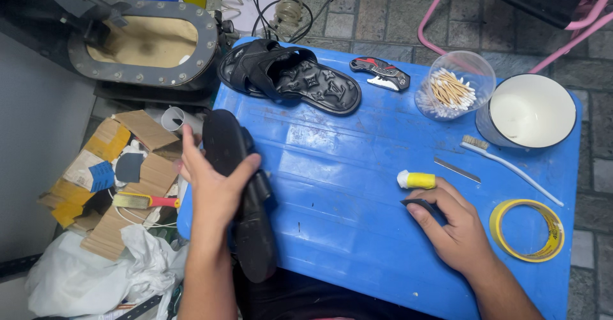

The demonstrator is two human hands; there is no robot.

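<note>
My left hand (214,182) grips a black sandal (246,224), held on edge with its sole turned toward me, over the left edge of the blue plastic table (345,186). My right hand (450,227) rests on the table with its fingers closed on a small dark piece (423,205), maybe sandpaper. Just beyond that hand lies a small yellow tube with a white cap (416,180). The matching black sandal (290,74) lies flat at the table's far left corner.
On the table are a utility knife (381,72), a clear cup of cotton swabs (454,87), a white bowl (530,111), a toothbrush (507,165), a thin blade (457,170) and a yellow tape roll (529,229). Cardboard, a brush (143,200) and plastic bags lie on the floor at left.
</note>
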